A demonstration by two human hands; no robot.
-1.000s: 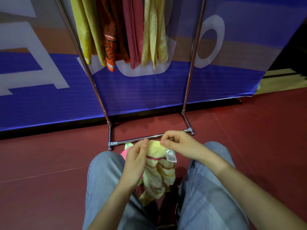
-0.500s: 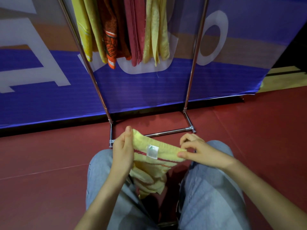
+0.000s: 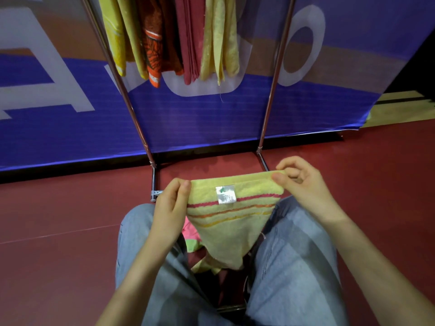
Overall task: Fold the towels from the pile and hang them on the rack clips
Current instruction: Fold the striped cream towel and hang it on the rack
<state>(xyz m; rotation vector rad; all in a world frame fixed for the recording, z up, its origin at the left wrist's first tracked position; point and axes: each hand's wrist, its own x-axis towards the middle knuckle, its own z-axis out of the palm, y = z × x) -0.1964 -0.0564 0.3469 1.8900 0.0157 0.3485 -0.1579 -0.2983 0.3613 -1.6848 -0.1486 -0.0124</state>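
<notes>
A pale yellow towel (image 3: 231, 222) with red, orange and yellow stripes and a white label hangs spread between my hands above my knees. My left hand (image 3: 170, 205) pinches its top left corner. Its top right corner is pinched by my right hand (image 3: 303, 182). The top edge is stretched nearly straight and the rest droops to a point between my legs. Under it lies the pile (image 3: 191, 236) of pink and green cloth, mostly hidden. Ahead stands the metal rack (image 3: 135, 118) with several hung towels (image 3: 169, 38) in yellow, orange and dark red; the clips are out of view.
A blue, white and brown banner (image 3: 211, 118) stands right behind the rack. The rack's foot bars (image 3: 154, 182) lie on the dark red floor (image 3: 58, 231) just beyond my knees. My legs in light blue jeans (image 3: 294, 267) flank the pile.
My hands have moved apart, each holding a top corner, so the bunched yellow towel is now stretched open and raised. The label now faces me near the top middle.
</notes>
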